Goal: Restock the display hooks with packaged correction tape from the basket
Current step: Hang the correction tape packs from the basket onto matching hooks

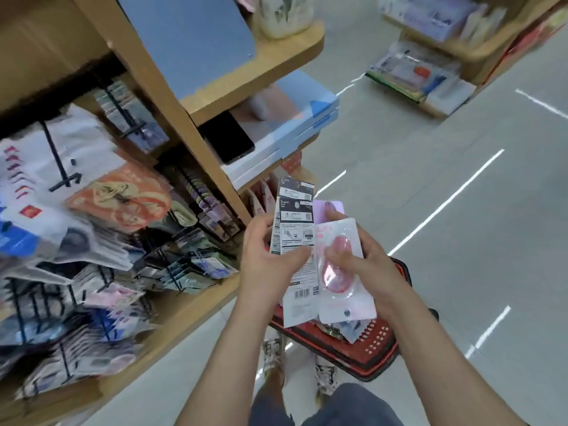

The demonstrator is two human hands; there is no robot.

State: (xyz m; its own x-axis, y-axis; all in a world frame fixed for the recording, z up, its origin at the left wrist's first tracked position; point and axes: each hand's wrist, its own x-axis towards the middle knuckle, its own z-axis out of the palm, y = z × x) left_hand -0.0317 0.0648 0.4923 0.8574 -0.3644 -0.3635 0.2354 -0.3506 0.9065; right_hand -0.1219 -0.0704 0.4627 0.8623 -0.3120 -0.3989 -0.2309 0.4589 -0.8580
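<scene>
Fingers (295,256) of the left hand (261,256) pinched a dark-backed pack (293,221) while the right hand (368,259) gripped a pink correction tape pack (336,285), both just above the red basket (378,342); freeing one pack and squaring its hang-hole to the display hooks (60,162), well off left, looked the careful course

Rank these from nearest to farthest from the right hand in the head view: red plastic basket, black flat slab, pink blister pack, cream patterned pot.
1. pink blister pack: gripped in the right hand.
2. red plastic basket: just below the hand.
3. black flat slab: on the boxes on the middle shelf, up and left.
4. cream patterned pot: on the top shelf.
</scene>
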